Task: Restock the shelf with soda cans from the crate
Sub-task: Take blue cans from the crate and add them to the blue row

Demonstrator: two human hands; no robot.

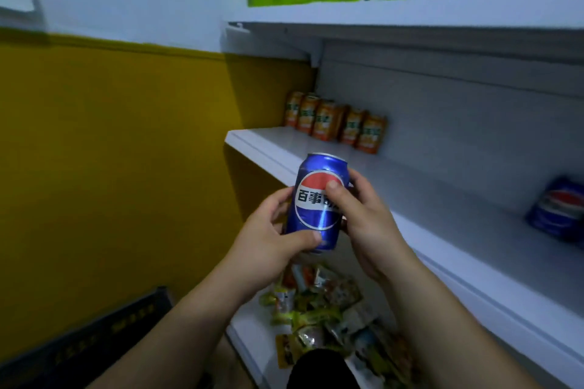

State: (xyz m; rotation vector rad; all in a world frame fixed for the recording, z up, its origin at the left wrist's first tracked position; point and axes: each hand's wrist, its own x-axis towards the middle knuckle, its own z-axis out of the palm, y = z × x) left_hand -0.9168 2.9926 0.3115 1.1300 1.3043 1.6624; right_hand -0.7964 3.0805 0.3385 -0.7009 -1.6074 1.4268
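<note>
Head view, the only one. Blue soda can (pixel 319 205) is held in the air, nearly upright with its top leaning slightly right, logo facing the camera, just in front of the middle shelf (pixel 410 199) and not yet on it. Both hands are clamped on it: left hand (pixel 268 237) wraps the lower left side with the thumb across the base, right hand (pixel 363 221) holds the right side with the thumb on the logo. Already on the shelf: a row of orange cans (pixel 335 123) at the back left, and blue cans (pixel 559 208) at the far right edge, blurred, count unclear. A long bare stretch lies between the two groups. Dark crate (pixel 94 341) sits low left; its contents are not visible, so cans remaining cannot be told. Judgement: restocking is partway done, this can still to be placed, probably with the blue group.
</note>
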